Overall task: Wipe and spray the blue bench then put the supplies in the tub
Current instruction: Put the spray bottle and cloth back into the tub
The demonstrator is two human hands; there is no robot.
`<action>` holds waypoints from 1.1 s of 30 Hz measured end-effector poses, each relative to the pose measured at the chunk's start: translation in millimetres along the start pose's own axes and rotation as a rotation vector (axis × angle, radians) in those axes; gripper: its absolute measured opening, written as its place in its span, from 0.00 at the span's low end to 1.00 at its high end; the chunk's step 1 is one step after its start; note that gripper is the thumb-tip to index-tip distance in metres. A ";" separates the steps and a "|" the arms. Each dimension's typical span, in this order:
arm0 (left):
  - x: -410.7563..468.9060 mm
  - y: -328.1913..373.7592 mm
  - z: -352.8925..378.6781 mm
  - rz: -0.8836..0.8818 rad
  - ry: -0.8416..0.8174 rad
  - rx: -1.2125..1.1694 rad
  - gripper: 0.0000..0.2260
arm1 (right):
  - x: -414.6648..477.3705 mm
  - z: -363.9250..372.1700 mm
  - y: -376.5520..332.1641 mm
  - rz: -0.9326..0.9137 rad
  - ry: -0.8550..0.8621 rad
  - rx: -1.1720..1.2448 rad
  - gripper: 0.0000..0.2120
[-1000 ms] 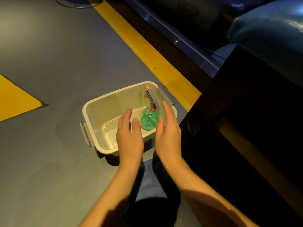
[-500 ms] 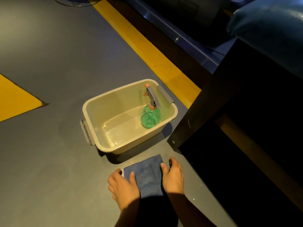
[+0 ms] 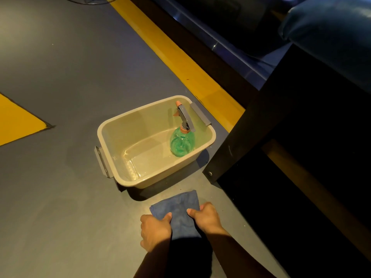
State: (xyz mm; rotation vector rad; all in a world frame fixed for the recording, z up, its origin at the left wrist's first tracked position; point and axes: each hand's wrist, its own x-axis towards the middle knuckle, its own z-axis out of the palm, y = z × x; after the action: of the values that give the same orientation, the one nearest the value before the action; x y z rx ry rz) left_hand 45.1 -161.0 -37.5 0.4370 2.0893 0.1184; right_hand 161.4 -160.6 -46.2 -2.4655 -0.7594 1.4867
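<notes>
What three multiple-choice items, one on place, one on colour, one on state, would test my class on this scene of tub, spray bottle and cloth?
1. Where is the spray bottle?
A. upright in the tub, at its right end
B. on the floor beside the tub
C. on the bench

2. What colour is the cloth?
A. yellow
B. blue
C. white

3. What are the hands doing?
A. both resting on the tub's rim
B. one lifts the bottle
C. both grip the cloth, outside the tub

Answers: 1 A, its green body stands inside the right-hand wall. 2 B, it reads dark blue against the grey floor. 3 C, the left hand and right hand pinch its two sides, nearer the camera than the tub.
</notes>
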 end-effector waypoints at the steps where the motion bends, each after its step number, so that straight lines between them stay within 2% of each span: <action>1: -1.4 3.0 -0.9 -0.004 -0.020 0.028 0.24 | -0.1 2.0 -0.9 -0.021 -0.027 -0.016 0.17; 4: -5.8 5.1 -0.5 0.138 -0.052 0.116 0.16 | -3.4 8.1 -0.6 -0.107 -0.078 -0.083 0.14; 9: -19.4 -3.2 -2.9 0.461 -0.101 0.184 0.15 | -13.7 -0.2 8.9 -0.304 -0.059 -0.141 0.07; 14: -42.6 13.8 -19.5 0.522 -0.153 0.281 0.19 | -36.1 -18.9 -4.3 -0.377 -0.030 0.048 0.07; 17: -62.9 26.9 -34.7 0.655 -0.083 0.186 0.17 | -53.5 -34.3 -25.2 -0.406 -0.044 0.191 0.06; 20: -84.4 42.3 -62.3 0.731 -0.102 -0.008 0.10 | -70.7 -58.6 -47.5 -0.465 0.015 0.304 0.05; 24: -100.5 73.0 -114.0 0.908 -0.136 -0.241 0.08 | -98.4 -94.0 -96.6 -0.581 -0.036 0.341 0.06; 28: -74.0 118.3 -145.3 0.771 -0.265 -0.435 0.04 | -93.1 -96.4 -160.0 -0.644 -0.010 0.299 0.07; 29: -64.6 128.5 -148.1 0.757 -0.253 -0.455 0.03 | -86.2 -90.7 -174.2 -0.657 0.009 0.279 0.08; 31: -45.3 146.2 -150.1 0.760 -0.200 -0.470 0.08 | -75.6 -76.0 -195.0 -0.713 0.012 0.251 0.06; 33: -30.3 158.3 -148.6 0.769 -0.146 -0.456 0.12 | -63.9 -60.4 -206.9 -0.763 -0.010 0.218 0.11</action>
State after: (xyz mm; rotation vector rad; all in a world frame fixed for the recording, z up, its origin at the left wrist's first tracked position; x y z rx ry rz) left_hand -24.4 -11.1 106.5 0.9054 1.5844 0.9571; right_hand 119.6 -8.1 113.6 -1.7008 -1.2674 1.1922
